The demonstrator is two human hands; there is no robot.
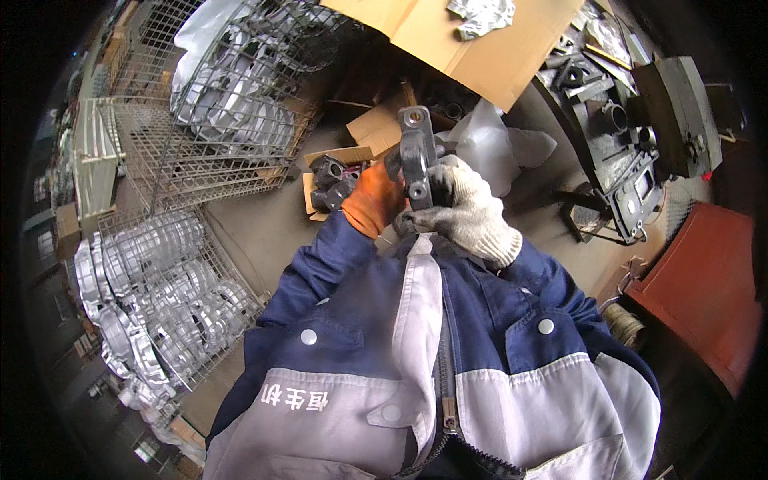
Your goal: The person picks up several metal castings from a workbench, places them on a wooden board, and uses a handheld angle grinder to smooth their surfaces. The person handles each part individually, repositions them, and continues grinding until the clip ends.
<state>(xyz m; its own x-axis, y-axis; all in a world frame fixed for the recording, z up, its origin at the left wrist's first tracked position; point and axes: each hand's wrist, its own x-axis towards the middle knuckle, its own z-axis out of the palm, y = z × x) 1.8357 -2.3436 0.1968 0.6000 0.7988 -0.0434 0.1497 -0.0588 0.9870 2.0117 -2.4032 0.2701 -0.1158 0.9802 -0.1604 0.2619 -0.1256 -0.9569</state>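
Observation:
Both my hands hold a dark metal casting up in front of my chest. It is long and narrow, with a bolt hole at its top end and another lower down. My left hand, in an orange glove, is closed against its left side, the fingers partly hidden behind it. A whitish knit glove with soiled fingertips covers my right hand, which grips the casting's right side and lower end. Just left of my left hand, an open cardboard box on the floor contains several dark metal parts.
Wire cages with silvery castings stand at far left and near left. Ahead is a cardboard sheet with a crumpled glove. A cluttered workbench fills the far right, with a reddish-brown metal panel nearer.

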